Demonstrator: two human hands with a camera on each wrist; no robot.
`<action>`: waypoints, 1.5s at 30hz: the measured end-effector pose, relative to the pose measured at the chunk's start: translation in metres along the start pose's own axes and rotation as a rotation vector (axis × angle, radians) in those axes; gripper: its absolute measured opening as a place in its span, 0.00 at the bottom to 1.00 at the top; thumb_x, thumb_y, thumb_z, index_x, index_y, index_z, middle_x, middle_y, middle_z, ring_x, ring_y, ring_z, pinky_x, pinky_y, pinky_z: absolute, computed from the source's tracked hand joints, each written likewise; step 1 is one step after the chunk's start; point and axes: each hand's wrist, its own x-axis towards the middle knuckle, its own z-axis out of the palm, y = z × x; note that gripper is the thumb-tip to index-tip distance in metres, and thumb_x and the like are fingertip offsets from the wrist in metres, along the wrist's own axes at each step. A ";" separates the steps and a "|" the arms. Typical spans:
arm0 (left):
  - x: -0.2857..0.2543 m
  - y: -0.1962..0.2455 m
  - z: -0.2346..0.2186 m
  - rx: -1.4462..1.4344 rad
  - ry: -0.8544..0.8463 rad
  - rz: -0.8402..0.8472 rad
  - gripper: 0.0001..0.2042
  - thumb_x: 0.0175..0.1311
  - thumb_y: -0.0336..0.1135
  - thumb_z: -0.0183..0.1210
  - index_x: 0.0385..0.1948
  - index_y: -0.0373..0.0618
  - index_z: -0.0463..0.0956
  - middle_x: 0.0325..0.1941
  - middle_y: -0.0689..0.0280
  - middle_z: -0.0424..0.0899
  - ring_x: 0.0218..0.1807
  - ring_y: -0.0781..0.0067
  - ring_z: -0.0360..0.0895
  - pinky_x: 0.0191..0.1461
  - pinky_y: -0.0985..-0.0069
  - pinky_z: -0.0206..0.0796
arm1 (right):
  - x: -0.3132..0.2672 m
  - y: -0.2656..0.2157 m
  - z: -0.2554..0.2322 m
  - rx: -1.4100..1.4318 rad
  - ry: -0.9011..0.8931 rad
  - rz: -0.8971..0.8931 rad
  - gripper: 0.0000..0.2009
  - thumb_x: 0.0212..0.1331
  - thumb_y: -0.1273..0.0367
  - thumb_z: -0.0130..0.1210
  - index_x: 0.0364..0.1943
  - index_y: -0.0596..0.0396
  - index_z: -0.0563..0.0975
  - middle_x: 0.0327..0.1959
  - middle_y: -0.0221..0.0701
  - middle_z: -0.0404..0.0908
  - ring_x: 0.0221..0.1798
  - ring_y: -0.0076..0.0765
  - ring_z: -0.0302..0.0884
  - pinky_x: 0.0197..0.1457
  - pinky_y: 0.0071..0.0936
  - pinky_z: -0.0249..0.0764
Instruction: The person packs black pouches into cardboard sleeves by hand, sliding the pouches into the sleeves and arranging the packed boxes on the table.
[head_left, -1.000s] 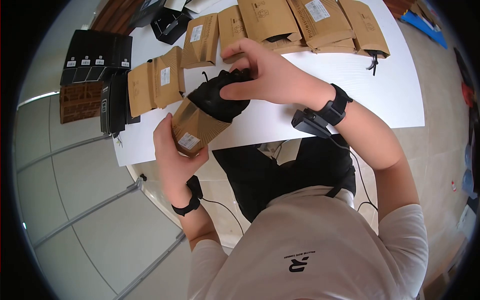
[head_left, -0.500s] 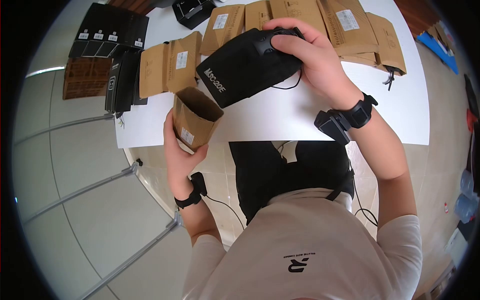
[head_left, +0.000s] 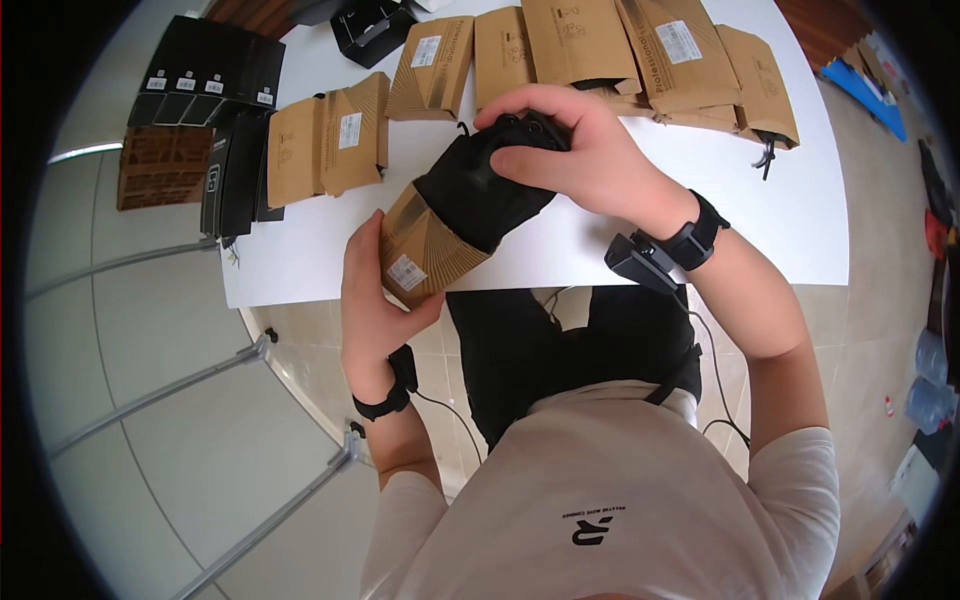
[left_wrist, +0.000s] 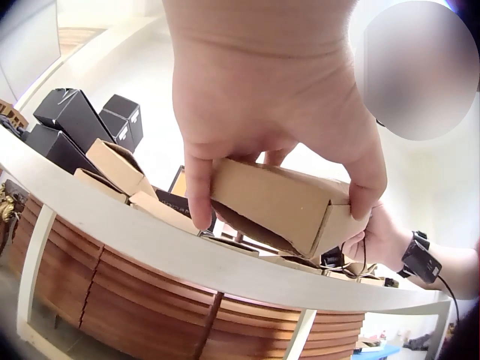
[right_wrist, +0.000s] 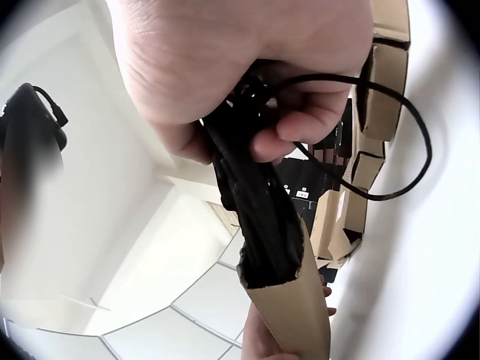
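A black pouch (head_left: 485, 190) has its lower end inside the open mouth of a brown cardboard sleeve (head_left: 430, 248). The right hand (head_left: 600, 155) pinches the pouch's gathered top between thumb and fingers. Around the closed-off lower part of the sleeve, the left hand (head_left: 385, 300) grips with thumb and fingers on opposite sides. In the right wrist view, a black cord (right_wrist: 427, 142) loops out from the pouch (right_wrist: 259, 202), which enters the sleeve (right_wrist: 296, 315). The left wrist view shows the sleeve (left_wrist: 270, 202) between the left hand's (left_wrist: 277, 112) fingers.
Several brown boxes (head_left: 430, 70) lie along the far side of the white table (head_left: 700, 220). Black boxes (head_left: 215, 75) stand at the left, and an open black box (head_left: 370, 30) sits at the back. A cord hangs from the rightmost brown package (head_left: 755, 75).
Half a second ago the pouch was outside the sleeve, held above and right of it with its lettering showing. Now its lower end is back in the sleeve; the right hand has moved down and left.
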 end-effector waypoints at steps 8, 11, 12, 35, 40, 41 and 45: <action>0.006 -0.002 0.001 -0.016 0.021 0.030 0.46 0.34 0.26 0.65 0.67 0.37 0.59 0.61 0.53 0.68 0.62 0.53 0.68 0.67 0.64 0.60 | 0.006 0.013 0.000 0.049 0.174 -0.046 0.10 0.55 0.69 0.63 0.41 0.56 0.80 0.29 0.23 0.79 0.32 0.15 0.73 0.35 0.16 0.70; 0.001 -0.008 -0.001 -0.026 0.052 0.046 0.45 0.35 0.25 0.64 0.67 0.37 0.59 0.60 0.53 0.68 0.62 0.53 0.68 0.67 0.65 0.60 | 0.006 0.000 -0.008 0.094 0.169 0.047 0.11 0.59 0.74 0.60 0.45 0.57 0.79 0.37 0.23 0.81 0.42 0.17 0.76 0.46 0.18 0.73; 0.001 -0.008 -0.001 -0.038 0.066 0.051 0.45 0.35 0.24 0.63 0.67 0.37 0.59 0.60 0.53 0.69 0.62 0.53 0.69 0.67 0.65 0.60 | 0.006 -0.003 -0.009 0.093 0.170 0.042 0.11 0.59 0.74 0.60 0.45 0.57 0.79 0.37 0.23 0.81 0.42 0.17 0.76 0.46 0.18 0.73; 0.022 0.015 0.013 -0.058 0.189 0.055 0.43 0.33 0.31 0.67 0.64 0.40 0.65 0.58 0.53 0.72 0.59 0.51 0.71 0.63 0.62 0.65 | 0.001 0.010 0.005 0.034 0.002 0.128 0.09 0.63 0.77 0.54 0.46 0.57 0.78 0.43 0.25 0.75 0.35 0.14 0.71 0.36 0.14 0.69; 0.025 0.022 0.019 -0.122 0.161 0.022 0.43 0.35 0.30 0.65 0.64 0.38 0.64 0.59 0.56 0.72 0.61 0.55 0.70 0.66 0.65 0.60 | 0.001 0.013 0.005 -0.065 0.001 -0.127 0.10 0.59 0.74 0.56 0.44 0.58 0.82 0.37 0.28 0.77 0.32 0.21 0.71 0.36 0.19 0.70; 0.026 0.023 0.020 -0.125 0.158 0.029 0.43 0.35 0.30 0.65 0.64 0.38 0.64 0.59 0.56 0.72 0.61 0.55 0.70 0.66 0.65 0.60 | 0.001 0.010 0.003 -0.067 -0.003 -0.100 0.10 0.60 0.74 0.56 0.44 0.57 0.82 0.37 0.29 0.77 0.32 0.22 0.71 0.37 0.19 0.70; 0.039 0.021 0.022 -0.081 0.221 0.031 0.41 0.37 0.29 0.66 0.64 0.38 0.65 0.57 0.55 0.73 0.60 0.54 0.71 0.64 0.65 0.63 | 0.000 0.008 0.000 -0.185 0.056 -0.175 0.11 0.63 0.75 0.53 0.47 0.57 0.81 0.45 0.26 0.77 0.35 0.18 0.72 0.37 0.16 0.69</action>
